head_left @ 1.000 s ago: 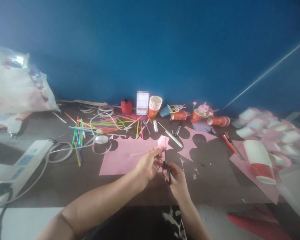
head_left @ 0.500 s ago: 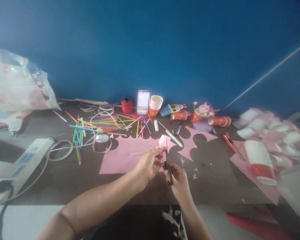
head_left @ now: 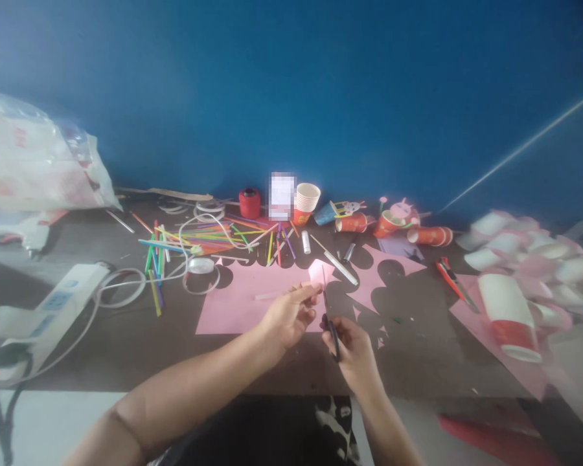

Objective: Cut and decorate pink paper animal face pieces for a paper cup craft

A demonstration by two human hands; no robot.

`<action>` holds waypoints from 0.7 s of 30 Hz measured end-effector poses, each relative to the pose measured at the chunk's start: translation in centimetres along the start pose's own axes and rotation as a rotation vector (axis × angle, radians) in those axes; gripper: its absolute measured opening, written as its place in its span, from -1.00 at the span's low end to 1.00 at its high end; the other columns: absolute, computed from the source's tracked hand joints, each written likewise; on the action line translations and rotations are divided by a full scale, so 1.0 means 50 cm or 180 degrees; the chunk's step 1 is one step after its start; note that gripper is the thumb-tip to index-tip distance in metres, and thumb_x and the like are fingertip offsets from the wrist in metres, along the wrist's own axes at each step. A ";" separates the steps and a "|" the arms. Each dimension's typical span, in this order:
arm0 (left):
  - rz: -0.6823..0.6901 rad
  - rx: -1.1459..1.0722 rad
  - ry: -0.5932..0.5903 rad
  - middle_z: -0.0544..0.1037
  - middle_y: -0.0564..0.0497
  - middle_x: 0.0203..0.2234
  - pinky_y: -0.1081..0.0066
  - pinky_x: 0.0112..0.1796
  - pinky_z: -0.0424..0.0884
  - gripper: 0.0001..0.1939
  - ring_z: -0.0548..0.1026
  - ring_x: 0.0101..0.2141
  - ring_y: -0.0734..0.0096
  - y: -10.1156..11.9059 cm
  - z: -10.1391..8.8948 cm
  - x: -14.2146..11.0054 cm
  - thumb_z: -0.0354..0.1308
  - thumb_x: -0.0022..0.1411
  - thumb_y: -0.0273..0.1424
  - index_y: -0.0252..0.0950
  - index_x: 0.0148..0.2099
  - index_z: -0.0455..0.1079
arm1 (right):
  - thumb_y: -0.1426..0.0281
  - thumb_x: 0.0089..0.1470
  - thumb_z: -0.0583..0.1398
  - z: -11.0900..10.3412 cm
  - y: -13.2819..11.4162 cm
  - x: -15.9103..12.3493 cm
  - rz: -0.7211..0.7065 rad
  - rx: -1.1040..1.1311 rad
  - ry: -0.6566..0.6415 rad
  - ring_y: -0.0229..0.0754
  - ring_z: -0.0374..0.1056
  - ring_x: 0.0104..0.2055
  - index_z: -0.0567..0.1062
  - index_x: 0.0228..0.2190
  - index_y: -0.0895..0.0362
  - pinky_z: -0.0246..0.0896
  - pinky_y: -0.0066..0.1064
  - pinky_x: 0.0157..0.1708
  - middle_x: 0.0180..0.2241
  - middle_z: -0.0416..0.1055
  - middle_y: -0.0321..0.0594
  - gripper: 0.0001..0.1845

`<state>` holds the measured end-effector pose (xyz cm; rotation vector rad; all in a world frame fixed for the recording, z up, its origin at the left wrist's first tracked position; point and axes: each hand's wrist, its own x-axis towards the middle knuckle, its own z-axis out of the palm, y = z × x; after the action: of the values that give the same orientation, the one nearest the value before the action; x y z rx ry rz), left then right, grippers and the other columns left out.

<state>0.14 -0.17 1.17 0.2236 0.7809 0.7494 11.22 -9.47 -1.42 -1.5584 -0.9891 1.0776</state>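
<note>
Between the thumb and fingers of my left hand is a small piece of light pink paper. My right hand is closed around the dark handles of a pair of scissors. The scissor blades point away from me and reach up against the paper piece, beside my left fingertips. Under my left hand lies a large pink paper sheet with round bites cut from its far edge. Small pink scraps are scattered to the right of my right hand.
Coloured sticks and a white cable lie at the back left, near a power strip. Stacked paper cups stand by the wall. A red utility knife and a large paper cup are on the right.
The scissors have tilted slightly, and my right hand has shifted a little to the right. My left hand still holds the paper piece. The whole view has moved slightly.
</note>
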 end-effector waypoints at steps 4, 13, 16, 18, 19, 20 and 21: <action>-0.0002 0.0045 0.0009 0.40 0.06 -0.55 0.68 -0.65 0.13 -0.85 0.32 -0.58 0.71 0.006 -0.001 -0.005 0.34 -0.10 -0.53 -0.41 -0.43 0.42 | 0.17 -0.15 0.26 -0.008 -0.007 0.000 0.0036 -0.0034 -0.0030 -0.34 0.15 -0.59 0.44 -0.51 0.18 0.07 -0.51 -0.59 -0.61 0.30 -0.32 -0.69; 0.0050 0.0186 -0.0043 0.42 0.06 -0.55 0.64 -0.63 0.10 -0.81 0.32 -0.58 0.68 0.011 -0.006 -0.011 0.37 -0.14 -0.50 -0.40 -0.43 0.42 | 0.16 -0.19 0.29 -0.015 -0.019 -0.006 0.0083 -0.0112 -0.0105 -0.38 0.07 -0.63 0.42 -0.55 0.18 0.00 -0.53 -0.65 -0.66 0.23 -0.35 -0.67; 0.0060 0.0198 -0.0067 0.42 0.07 -0.56 0.63 -0.63 0.10 -0.80 0.32 -0.58 0.68 0.013 -0.006 -0.014 0.37 -0.16 -0.50 -0.40 -0.45 0.42 | 0.15 -0.19 0.28 -0.016 -0.025 -0.009 0.0090 -0.0150 -0.0085 -0.36 0.09 -0.63 0.42 -0.56 0.17 0.02 -0.53 -0.65 -0.66 0.25 -0.34 -0.67; 0.0086 0.0233 -0.0084 0.42 0.07 -0.57 0.62 -0.62 0.10 -0.80 0.33 -0.58 0.67 0.014 -0.006 -0.016 0.38 -0.17 -0.49 -0.39 -0.46 0.41 | 0.13 -0.19 0.28 -0.019 -0.030 -0.012 0.0087 -0.0217 -0.0056 -0.35 0.12 -0.63 0.43 -0.57 0.17 0.04 -0.52 -0.65 -0.66 0.27 -0.32 -0.66; 0.0104 0.0253 -0.0096 0.42 0.07 -0.57 0.62 -0.62 0.10 -0.79 0.33 -0.58 0.66 0.014 -0.006 -0.017 0.38 -0.17 -0.49 -0.39 -0.47 0.41 | 0.12 -0.21 0.28 -0.021 -0.033 -0.012 0.0093 -0.0245 -0.0058 -0.34 0.14 -0.63 0.44 -0.57 0.17 0.06 -0.52 -0.65 -0.66 0.29 -0.31 -0.65; 0.0124 0.0270 -0.0114 0.42 0.07 -0.57 0.62 -0.62 0.10 -0.79 0.33 -0.57 0.66 0.015 -0.006 -0.018 0.39 -0.17 -0.48 -0.39 -0.47 0.40 | 0.13 -0.23 0.30 -0.022 -0.036 -0.013 0.0101 -0.0265 -0.0068 -0.32 0.16 -0.62 0.44 -0.57 0.17 0.07 -0.51 -0.64 -0.65 0.31 -0.30 -0.65; 0.0146 0.0283 -0.0138 0.42 0.07 -0.57 0.61 -0.62 0.11 -0.78 0.33 -0.57 0.66 0.015 -0.007 -0.019 0.39 -0.18 -0.48 -0.38 -0.47 0.40 | 0.13 -0.25 0.31 -0.024 -0.038 -0.014 0.0107 -0.0279 -0.0081 -0.31 0.19 -0.61 0.45 -0.56 0.17 0.09 -0.51 -0.64 -0.64 0.33 -0.28 -0.65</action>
<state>-0.97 -0.31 1.80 0.3376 0.7709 0.7514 11.97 -10.04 0.74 -1.6408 -1.0430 1.0926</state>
